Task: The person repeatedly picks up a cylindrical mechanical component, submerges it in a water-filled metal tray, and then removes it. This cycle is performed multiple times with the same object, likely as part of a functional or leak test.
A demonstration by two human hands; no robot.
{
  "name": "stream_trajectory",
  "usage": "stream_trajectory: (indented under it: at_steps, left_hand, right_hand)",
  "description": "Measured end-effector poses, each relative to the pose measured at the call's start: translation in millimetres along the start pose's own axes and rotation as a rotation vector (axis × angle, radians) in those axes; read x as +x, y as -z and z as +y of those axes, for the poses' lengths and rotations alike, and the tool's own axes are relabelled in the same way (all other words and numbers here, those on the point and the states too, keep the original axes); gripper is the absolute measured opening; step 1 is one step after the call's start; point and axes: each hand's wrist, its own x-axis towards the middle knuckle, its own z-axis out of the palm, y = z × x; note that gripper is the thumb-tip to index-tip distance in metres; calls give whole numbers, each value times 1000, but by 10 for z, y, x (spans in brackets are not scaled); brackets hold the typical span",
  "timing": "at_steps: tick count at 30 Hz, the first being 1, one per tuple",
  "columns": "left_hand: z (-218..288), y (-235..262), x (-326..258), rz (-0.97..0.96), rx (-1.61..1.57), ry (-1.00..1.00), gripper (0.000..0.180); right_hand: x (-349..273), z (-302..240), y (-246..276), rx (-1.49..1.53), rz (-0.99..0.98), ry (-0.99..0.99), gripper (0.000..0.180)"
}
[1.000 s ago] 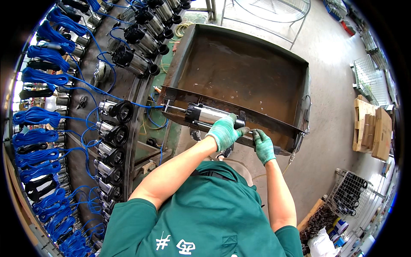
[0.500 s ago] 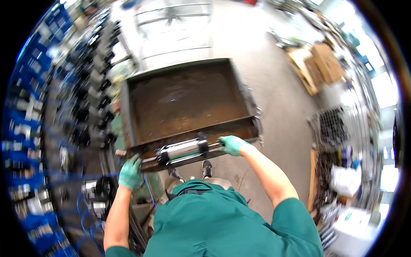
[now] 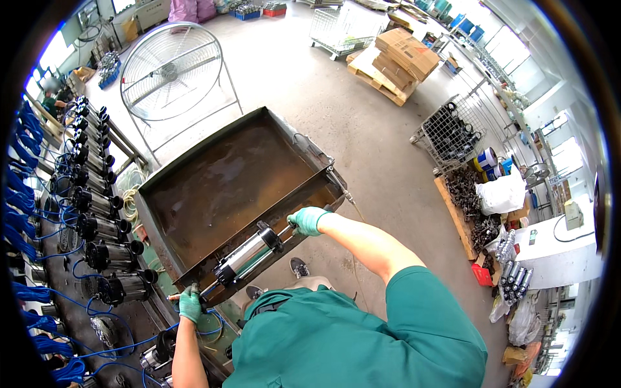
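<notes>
A shiny steel cylinder with black end caps (image 3: pixel 247 255) lies slantwise over the near trough of a dark metal tank (image 3: pixel 155 226). A thin rod sticks out of each end of it. At the upper right end, my gloved right hand (image 3: pixel 307 220) is closed round the rod. My gloved left hand (image 3: pixel 189 304) is closed at the lower left end, by the tank's near corner. Its fingers partly hide what they grip there, and a small orange-brown tip (image 3: pixel 173 297) shows beside them. Brownish liquid (image 3: pixel 223 184) fills the tank's main part.
On the left, a bench (image 3: pixel 71 284) bears a row of similar steel cylinders (image 3: pixel 107 255) with blue cables (image 3: pixel 61 301). A large round fan (image 3: pixel 169 71) stands beyond the tank. Cartons (image 3: pixel 407 55) on a pallet, a wire cage of black parts (image 3: pixel 453 129) and a white bag (image 3: pixel 503 193) are on the right.
The view has turned, so the tank and cylinder now slant up to the right. Both hands stay at the cylinder's ends. The blur has gone, and the fan shows whole.
</notes>
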Motion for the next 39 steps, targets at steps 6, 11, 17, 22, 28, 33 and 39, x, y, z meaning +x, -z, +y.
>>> stream_trajectory:
  at_steps: [6, 11, 17, 22, 28, 33, 39]
  left_hand:
    - [451, -219, -139, 230, -343, 442, 38]
    - [270, -4, -420, 80, 677, -651, 61]
    - [377, 141, -407, 24, 716, -673, 55]
    - [402, 138, -400, -34, 510, -465, 42]
    - [401, -33, -110, 27, -11, 183, 48]
    - [661, -136, -252, 139, -149, 289, 35]
    - [261, 46, -363, 172, 293, -636, 30]
  right_hand:
    - [5, 35, -232, -178, 270, 98, 15]
    - [15, -46, -196, -70, 239, 56, 24]
    - [65, -1, 40, 486, -220, -138, 64]
    - [137, 74, -74, 594, -216, -171, 61]
    - [151, 114, -134, 591, -187, -147, 57]
    - [77, 75, -175, 825, -134, -236, 56]
    - [158, 155, -284, 1098, -125, -340, 44]
